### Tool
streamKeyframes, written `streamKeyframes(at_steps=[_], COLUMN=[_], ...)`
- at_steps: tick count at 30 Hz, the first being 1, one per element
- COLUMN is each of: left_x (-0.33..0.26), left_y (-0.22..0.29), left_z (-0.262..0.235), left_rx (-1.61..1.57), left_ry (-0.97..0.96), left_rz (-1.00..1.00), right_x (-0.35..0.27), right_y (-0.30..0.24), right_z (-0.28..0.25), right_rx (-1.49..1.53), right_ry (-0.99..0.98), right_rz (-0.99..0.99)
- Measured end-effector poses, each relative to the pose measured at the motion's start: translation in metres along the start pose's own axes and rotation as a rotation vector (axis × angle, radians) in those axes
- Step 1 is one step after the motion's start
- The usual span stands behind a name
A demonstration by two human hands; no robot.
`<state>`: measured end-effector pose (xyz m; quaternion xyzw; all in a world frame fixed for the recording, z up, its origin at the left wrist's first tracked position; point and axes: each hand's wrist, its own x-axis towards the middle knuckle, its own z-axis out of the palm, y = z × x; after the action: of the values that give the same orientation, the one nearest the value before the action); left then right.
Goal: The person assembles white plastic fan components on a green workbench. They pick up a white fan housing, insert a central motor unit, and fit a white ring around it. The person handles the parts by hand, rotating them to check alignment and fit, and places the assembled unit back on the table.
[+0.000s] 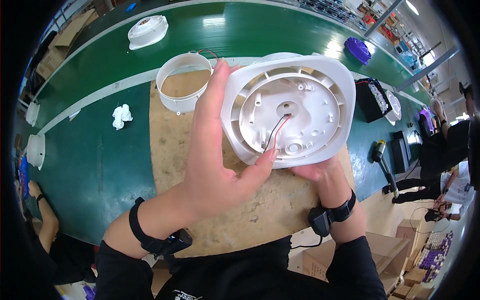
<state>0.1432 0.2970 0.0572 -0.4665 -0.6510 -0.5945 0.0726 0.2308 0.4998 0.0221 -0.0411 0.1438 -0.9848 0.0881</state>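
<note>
A white plastic housing (320,107) is held up in front of me, its hollow inner side facing me. Inside it show a round recess, small posts and a red and a black wire (276,131) running from a small connector near the centre. My left hand (212,145) grips the housing's left side, the thumb pressing its lower rim close to the wire ends. From below and behind, my right hand (317,169) holds the lower right edge; most of its fingers are hidden by the housing. A white plastic ring (184,104) with thin wires stands on the board just left of the housing.
A worn brown board (220,235) lies on the green table (95,165). Around it are a crumpled white tissue (121,116), a black box of small clear parts (372,102) and an electric screwdriver (382,155). Behind runs a green belt (240,30). Other people work at both sides.
</note>
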Motion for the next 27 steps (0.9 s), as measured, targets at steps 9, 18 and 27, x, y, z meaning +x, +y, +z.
streamKeyframes(at_steps=[9,18,27], left_x=[0.002,0.005,0.003], left_y=[-0.003,0.0,-0.006], left_z=[-0.003,-0.007,-0.005], left_rx=[0.042,0.134,0.157], left_ry=[0.027,-0.041,-0.055], left_rz=[0.051,0.068,0.025], right_x=[0.0,0.004,0.004], right_y=[0.002,0.005,0.003], right_z=[0.006,0.018,0.009], right_rx=[0.085,-0.237,-0.183], right_ry=[0.094,0.299,0.038], right_rz=[0.049,0.022,0.044])
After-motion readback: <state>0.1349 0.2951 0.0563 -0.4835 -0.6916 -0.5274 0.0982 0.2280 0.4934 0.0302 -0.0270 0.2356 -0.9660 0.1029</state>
